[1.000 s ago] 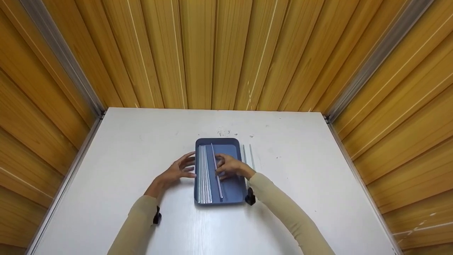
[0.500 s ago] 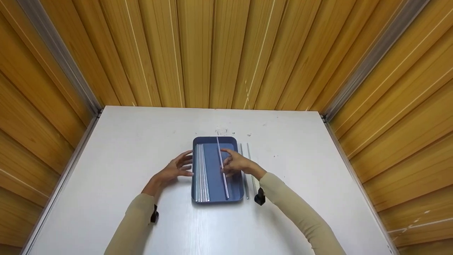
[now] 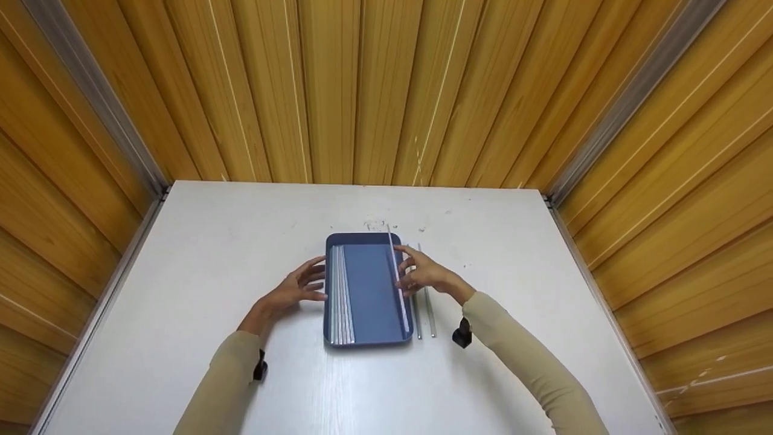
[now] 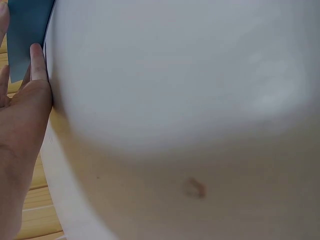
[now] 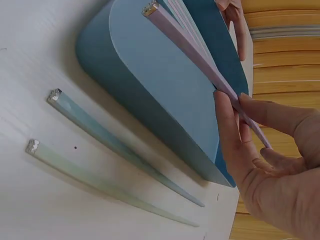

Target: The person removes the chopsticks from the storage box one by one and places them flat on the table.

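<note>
My right hand (image 3: 427, 273) pinches a lilac chopstick (image 5: 192, 55) with a silver-coloured end between thumb and fingers. It is held lengthwise over the right side of the blue rectangular tray (image 3: 373, 296), its far end reaching past the back rim in the head view. Several pale chopsticks (image 3: 342, 296) lie side by side along the tray's left wall. My left hand (image 3: 293, 292) touches that wall from outside, fingers extended. On the table right of the tray lie a blue-green chopstick (image 5: 120, 146) and a pale green chopstick (image 5: 102, 186), roughly parallel.
The tray stands on a white table (image 3: 229, 241) with small dark marks (image 3: 375, 225) behind it. Yellow wood-look panels (image 3: 332, 90) rise at the back and both sides, with grey metal strips (image 3: 115, 103) at the corners.
My right hand has lifted the lilac chopstick from the middle of the tray and carried it right, to above the right wall. My left hand stays at the left wall.
</note>
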Demonstrator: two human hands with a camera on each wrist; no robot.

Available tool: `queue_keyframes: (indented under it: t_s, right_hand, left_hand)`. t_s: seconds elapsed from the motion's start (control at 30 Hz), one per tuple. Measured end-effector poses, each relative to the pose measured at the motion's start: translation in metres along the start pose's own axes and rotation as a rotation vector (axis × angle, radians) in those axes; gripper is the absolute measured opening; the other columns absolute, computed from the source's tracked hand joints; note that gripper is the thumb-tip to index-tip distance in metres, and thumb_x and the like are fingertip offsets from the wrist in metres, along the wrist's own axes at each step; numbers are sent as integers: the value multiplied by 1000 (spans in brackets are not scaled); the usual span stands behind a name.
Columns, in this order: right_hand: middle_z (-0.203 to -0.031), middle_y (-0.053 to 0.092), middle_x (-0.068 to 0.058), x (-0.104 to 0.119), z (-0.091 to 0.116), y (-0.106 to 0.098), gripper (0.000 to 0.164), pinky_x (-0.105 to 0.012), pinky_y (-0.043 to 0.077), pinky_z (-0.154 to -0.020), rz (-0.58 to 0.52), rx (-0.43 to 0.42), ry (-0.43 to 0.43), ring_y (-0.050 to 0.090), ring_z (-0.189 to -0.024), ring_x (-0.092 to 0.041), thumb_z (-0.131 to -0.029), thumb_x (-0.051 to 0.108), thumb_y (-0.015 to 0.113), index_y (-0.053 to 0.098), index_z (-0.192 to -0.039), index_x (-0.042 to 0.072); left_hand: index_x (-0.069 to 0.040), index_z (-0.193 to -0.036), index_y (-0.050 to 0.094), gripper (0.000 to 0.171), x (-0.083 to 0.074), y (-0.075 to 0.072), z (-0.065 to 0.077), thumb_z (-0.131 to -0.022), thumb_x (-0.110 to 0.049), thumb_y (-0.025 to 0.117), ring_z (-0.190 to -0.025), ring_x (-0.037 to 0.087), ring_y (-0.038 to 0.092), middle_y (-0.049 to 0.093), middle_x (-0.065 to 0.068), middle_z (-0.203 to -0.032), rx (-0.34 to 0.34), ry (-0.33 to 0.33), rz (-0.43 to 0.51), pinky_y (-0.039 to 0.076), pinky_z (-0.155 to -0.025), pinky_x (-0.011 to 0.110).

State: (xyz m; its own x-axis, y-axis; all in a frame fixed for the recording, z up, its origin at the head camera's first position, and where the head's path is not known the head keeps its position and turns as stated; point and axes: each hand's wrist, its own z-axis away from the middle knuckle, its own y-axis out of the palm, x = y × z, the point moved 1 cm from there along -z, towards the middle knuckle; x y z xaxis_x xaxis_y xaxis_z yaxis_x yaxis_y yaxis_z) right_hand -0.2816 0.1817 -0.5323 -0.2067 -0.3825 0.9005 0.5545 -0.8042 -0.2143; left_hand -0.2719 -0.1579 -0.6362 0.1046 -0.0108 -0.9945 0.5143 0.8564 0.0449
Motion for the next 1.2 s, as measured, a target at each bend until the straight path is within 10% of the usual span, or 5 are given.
queue_keyframes:
  t_s: [1.2]
  right_hand:
    - [-120, 51, -31, -34, 35, -67, 96, -36, 67, -73, 75, -105, 88, 69, -83, -20, -88, -18, 65, 12, -164, 7]
  left_hand:
    - [-18, -163, 25, 98, -2, 1, 1, -84, -1, 81, -152, 40, 33, 30, 20, -165, 0, -1, -5, 35, -125, 49]
